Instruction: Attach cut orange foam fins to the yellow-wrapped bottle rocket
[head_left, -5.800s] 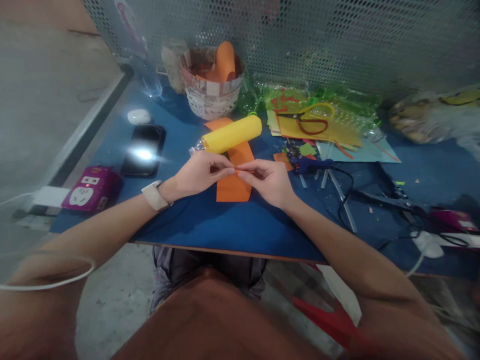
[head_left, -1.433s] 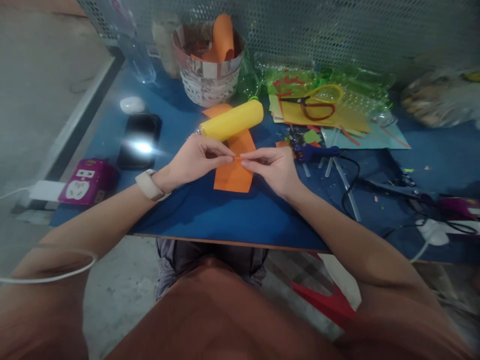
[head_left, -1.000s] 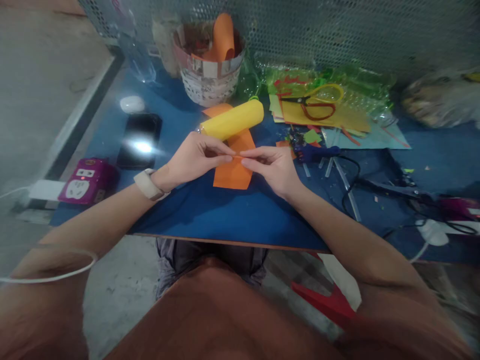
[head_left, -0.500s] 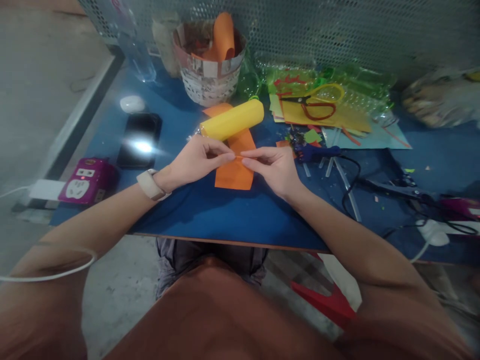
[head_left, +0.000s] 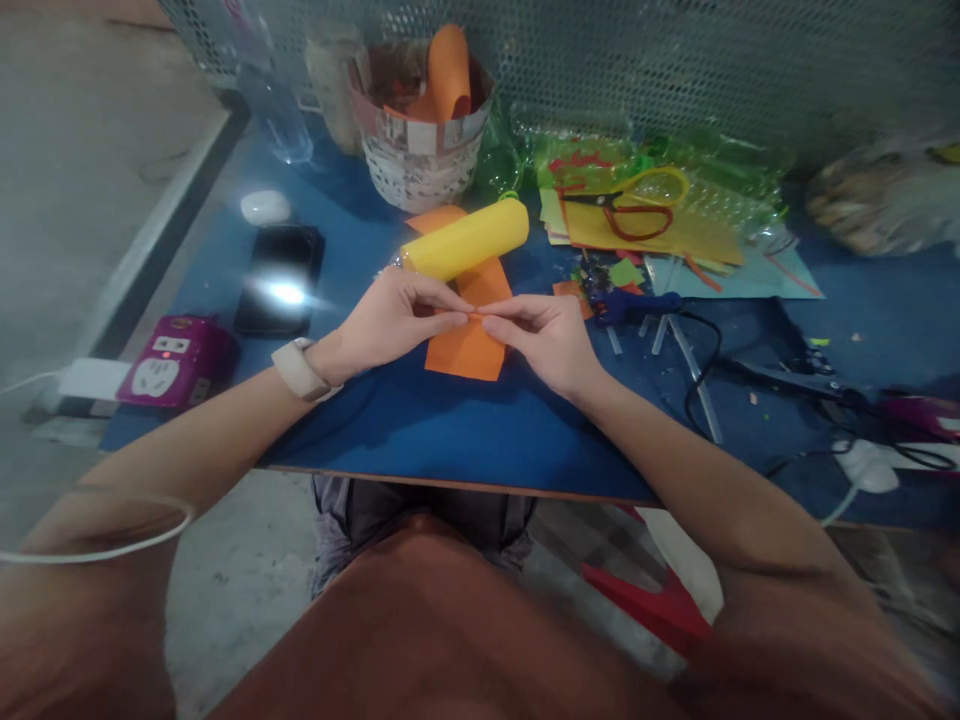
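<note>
A long strip of orange paper lies across the table in front of me, running back under a yellow paper roll. My left hand pinches the strip between thumb and fingers. Close beside it, nearly touching at the fingertips, my right hand pinches the same paper. A raised crease or narrow fold shows where the two pinches meet; the fingers hide much of it. The near end of the strip hangs toward me, below the fingertips. The yellow roll rests just behind my left fingers.
A woven basket holds orange paper at the back. Scissors lie on coloured sheets, right of it. A glue gun with a cord sits near clear sticks. On the left are a lit phone and a purple socket block.
Both hands keep their pinch on the orange paper. The strip's near end has shifted slightly to the left, and the fingertips have moved very little.
</note>
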